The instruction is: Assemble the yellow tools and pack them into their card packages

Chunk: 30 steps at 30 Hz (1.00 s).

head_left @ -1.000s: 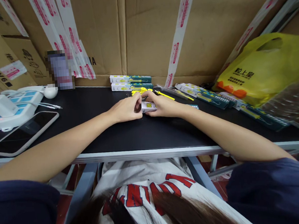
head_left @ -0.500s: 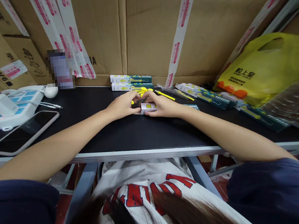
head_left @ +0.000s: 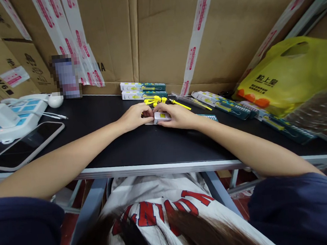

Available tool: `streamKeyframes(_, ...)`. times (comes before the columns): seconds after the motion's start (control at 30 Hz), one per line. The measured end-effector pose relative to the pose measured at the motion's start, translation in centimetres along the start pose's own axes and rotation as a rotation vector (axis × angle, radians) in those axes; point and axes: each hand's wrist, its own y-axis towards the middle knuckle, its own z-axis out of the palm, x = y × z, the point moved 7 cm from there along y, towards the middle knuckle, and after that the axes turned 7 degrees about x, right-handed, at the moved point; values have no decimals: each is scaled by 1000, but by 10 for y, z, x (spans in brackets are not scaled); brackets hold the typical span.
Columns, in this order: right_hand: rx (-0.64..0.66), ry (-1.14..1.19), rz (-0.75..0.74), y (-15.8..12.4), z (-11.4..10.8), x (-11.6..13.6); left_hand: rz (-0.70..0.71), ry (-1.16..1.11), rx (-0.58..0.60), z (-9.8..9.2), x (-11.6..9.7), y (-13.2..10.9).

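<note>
Right hand (head_left: 180,116): fingers grasping a small box (head_left: 162,117), mid-worktop (head_left: 154,150), nearer back edge than front | left hand (head_left: 134,116): fingers bent at box's end, cannot tell whether pinching anything | step: apparently working that end | next move: seemingly calls for a steady box

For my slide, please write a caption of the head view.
Right hand holding a box, left hand at its end.

The small carton (head_left: 162,116) looks like smooth card. The worktop (head_left: 154,148) is matt, metal-edged; the yellow bag (head_left: 293,71), thin glossy plastic.
</note>
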Motion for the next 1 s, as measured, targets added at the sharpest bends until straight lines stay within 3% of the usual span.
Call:
streamKeyframes(0.2,-55,-3,-33,-1,-4,1,-124,-45,-101,-6,3,-2)
streamKeyframes(0.27,-63,-14,-39,-1,-5,2,-161,-91,-80,-5,3,-2)
streamKeyframes(0.4,-78,-31,-50,-1,-6,4,-306,-357,1,4,5,-2)
streamKeyframes(0.7,-104,-30,10,-2,-8,2,-469,-858,-141,9,-3,-7)
streamKeyframes(1.0,-113,-21,18,-2,-8,0,-483,-823,-170,10,3,-7)
